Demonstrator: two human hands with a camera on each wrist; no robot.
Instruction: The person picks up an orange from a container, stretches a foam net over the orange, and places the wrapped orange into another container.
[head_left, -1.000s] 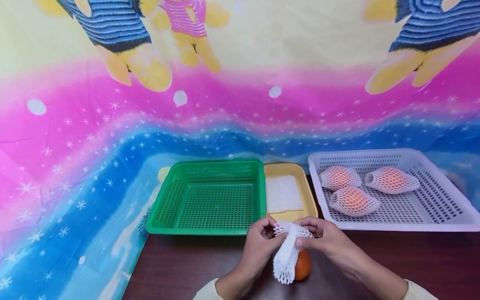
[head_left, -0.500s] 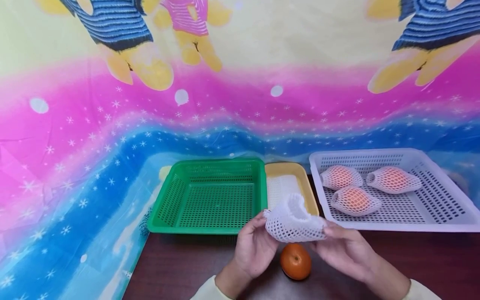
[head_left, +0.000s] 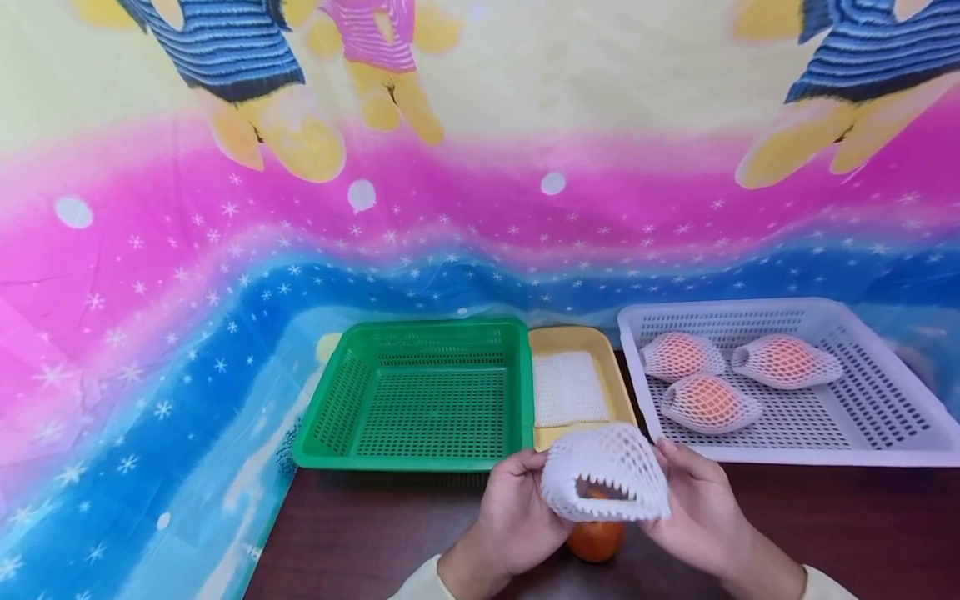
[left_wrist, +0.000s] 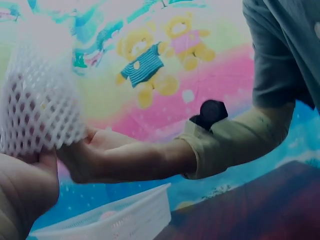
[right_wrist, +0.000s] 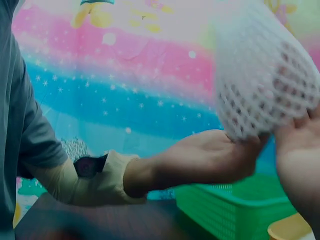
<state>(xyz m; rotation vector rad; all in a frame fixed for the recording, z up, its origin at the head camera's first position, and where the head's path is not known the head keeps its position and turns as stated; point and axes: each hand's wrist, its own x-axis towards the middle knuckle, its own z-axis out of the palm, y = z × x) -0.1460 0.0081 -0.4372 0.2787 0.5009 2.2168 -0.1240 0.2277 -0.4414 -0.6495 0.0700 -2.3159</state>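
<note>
Now both hands' fingers point(head_left: 525, 467) pinch the foam net point(head_left: 606, 471) stretched above the orange point(head_left: 595, 540)

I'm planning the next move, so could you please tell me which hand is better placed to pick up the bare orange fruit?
Probably the right hand: the round orange fruit lies slightly to its side, though both hands grip the white foam net sleeve.

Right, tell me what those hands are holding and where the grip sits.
Both hold one white foam net sleeve, stretched open above the orange: left hand grips its left edge, right hand its right edge.
</note>
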